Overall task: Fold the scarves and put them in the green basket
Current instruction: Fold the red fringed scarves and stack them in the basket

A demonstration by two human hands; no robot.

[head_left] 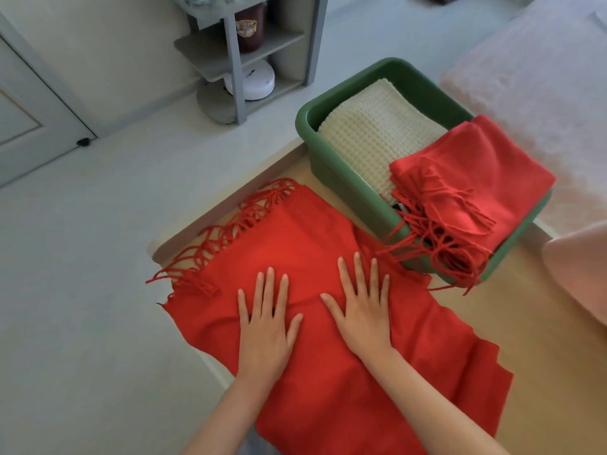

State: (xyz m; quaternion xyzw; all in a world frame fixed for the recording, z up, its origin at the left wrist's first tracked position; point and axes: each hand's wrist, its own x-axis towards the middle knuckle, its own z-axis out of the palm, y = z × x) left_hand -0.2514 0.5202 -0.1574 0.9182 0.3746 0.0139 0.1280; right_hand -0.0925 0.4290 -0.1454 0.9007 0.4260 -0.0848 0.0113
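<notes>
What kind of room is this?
Probably a room in a home: a grey shelf unit beside a panelled door, a fluffy pink rug, and scarves going into a green basket.

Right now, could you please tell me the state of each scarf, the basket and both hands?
Red scarf on table: spread flat, unfolded.
Folded red scarf: in basket, fringe over rim.
Cream scarf: folded, in basket.
Basket: upright, partly filled.
Left hand: open, flat on scarf.
Right hand: open, flat on scarf.

Wooden table (542,323) under spread red scarf (295,244) and green basket (341,178).
</notes>
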